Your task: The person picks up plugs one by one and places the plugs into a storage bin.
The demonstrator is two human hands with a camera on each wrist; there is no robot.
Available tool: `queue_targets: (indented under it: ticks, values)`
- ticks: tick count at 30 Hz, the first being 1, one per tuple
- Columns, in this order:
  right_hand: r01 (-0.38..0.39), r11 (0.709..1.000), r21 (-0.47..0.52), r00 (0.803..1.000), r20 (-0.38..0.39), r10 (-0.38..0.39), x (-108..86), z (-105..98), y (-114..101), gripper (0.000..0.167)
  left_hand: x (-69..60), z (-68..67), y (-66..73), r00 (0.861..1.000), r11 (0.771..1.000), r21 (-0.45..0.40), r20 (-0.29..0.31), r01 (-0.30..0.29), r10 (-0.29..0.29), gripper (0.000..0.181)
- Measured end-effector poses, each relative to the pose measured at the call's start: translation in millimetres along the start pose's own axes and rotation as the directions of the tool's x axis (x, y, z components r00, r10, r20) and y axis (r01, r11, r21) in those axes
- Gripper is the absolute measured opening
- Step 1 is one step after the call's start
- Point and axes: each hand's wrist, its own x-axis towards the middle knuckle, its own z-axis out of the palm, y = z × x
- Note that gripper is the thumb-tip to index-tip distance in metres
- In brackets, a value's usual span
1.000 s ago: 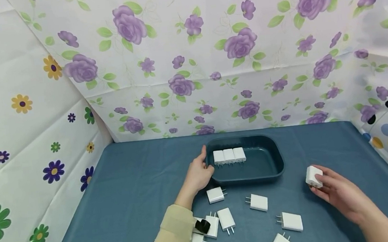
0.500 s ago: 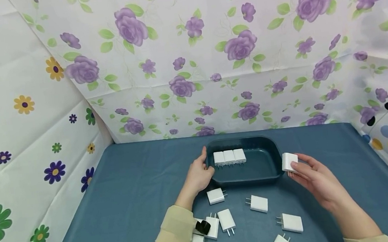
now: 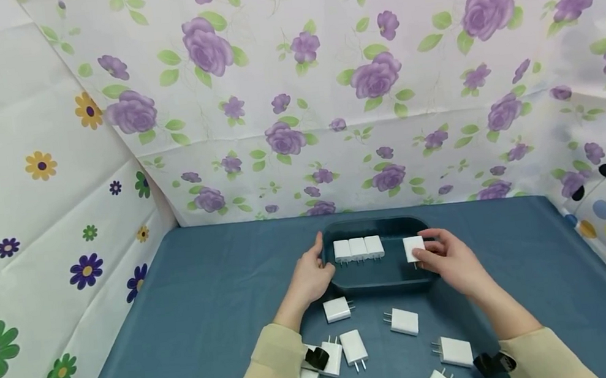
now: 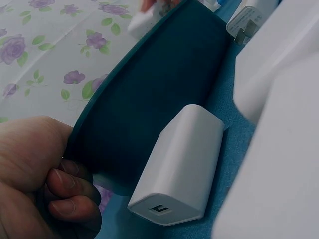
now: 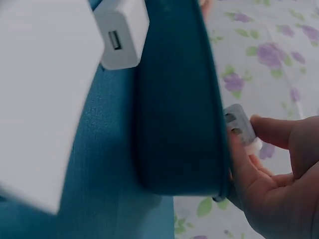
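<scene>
Right hand (image 3: 449, 263) pinches a white charger (image 3: 412, 246), thumb against fingers, over the tray (image 3: 382, 282). Left hand (image 3: 311, 276) has curled fingers gripping the tray end beside it. Three seated chargers (image 3: 358, 249) line up left of the right hand; loose chargers (image 3: 404, 321) lie nearer the person than both hands.

Smooth plastic, metal prongs (image 4: 250, 28)
The white chargers (image 4: 182, 159) and tray (image 4: 149, 89) look like smooth plastic, the blue table covering (image 3: 211, 315) matt, finely textured.
</scene>
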Motion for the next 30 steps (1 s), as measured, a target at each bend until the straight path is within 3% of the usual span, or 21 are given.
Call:
queue_targets:
  ticks: [5, 13, 23, 30]
  values:
    - [0.024, 0.987, -0.157, 0.999, -0.024, -0.028, 16.7, 13, 2, 0.055, -2.3, 2.5, -0.1, 1.0, 1.0, -0.006, 0.005, -0.003, 0.003, 0.083]
    - [-0.027, 0.941, -0.339, 0.998, -0.056, 0.009, 42.8, 34, 3, 0.048, -5.8, 3.5, -3.7, 1.0, 1.0, -0.018, 0.006, -0.01, 0.01, 0.083]
    - [-0.079, 0.925, -0.371, 0.996, -0.07, 0.057, 63.1, 42, 5, 0.05, -1.4, 1.5, -2.7, 1.0, 1.0, -0.018, 0.01, -0.013, 0.013, 0.083]
    - [-0.104, 0.932, -0.346, 0.992, -0.107, 0.071, 68.6, 44, 4, 0.05, -0.6, 0.2, 0.6, 1.0, 1.0, -0.022, 0.001, -0.007, 0.007, 0.083]
